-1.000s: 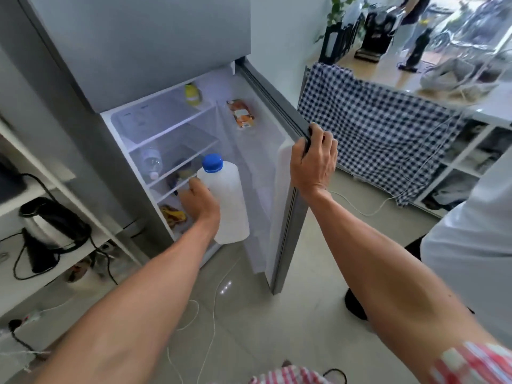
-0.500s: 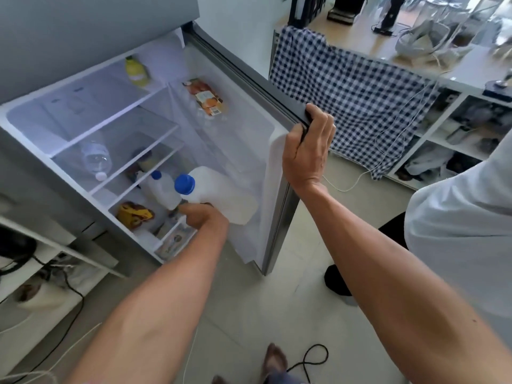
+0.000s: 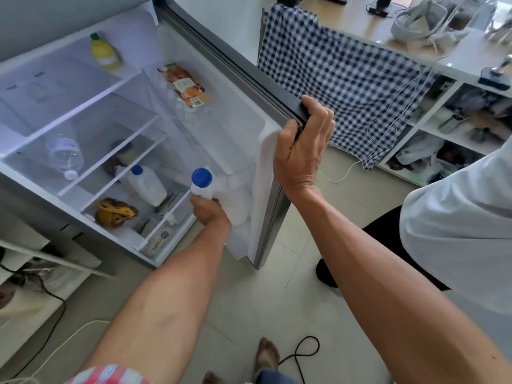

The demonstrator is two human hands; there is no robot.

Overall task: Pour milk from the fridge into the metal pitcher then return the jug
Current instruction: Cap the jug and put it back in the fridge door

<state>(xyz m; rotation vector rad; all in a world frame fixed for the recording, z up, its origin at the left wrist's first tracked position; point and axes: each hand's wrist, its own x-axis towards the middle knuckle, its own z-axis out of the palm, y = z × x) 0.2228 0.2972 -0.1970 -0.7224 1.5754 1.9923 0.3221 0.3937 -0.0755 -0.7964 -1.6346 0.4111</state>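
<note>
Setting: a pale tiled floor (image 3: 249,306) is lying under an open fridge (image 3: 83,112), its white interior showing glass shelves; a checked cloth (image 3: 340,79) is hanging over the edge of a counter (image 3: 415,37) behind the door, with open shelving (image 3: 457,126) standing to the right and a black cable (image 3: 302,353) looping on the floor near a bare foot (image 3: 267,356). Fridge contents: a yellow squeeze bottle (image 3: 106,52) is standing on the top shelf, a clear water bottle (image 3: 65,155) is lying on its side on the next, a second, smaller white jug (image 3: 145,184) with a blue cap is standing on a lower shelf, and yellow packaging (image 3: 115,214) is sitting lower still; an orange-printed carton (image 3: 184,85) is sitting in the upper part of the fridge door (image 3: 235,87). Task item: the milk jug (image 3: 232,200), white with a blue cap (image 3: 202,177), is sitting low at the door's bottom rack, against the inner door lining. Grip: the left hand (image 3: 209,212) is wrapping the jug from the near side just below the neck, fingers curled closed around it, the cap standing clear above the hand. The right hand (image 3: 303,145) is clamping the outer edge of the door, fingers folded over the dark seal. Orientation: the jug is tilting, its long axis running from the base, low and rightward against the door, up to the cap, which is pointing up and left toward the shelves.
</note>
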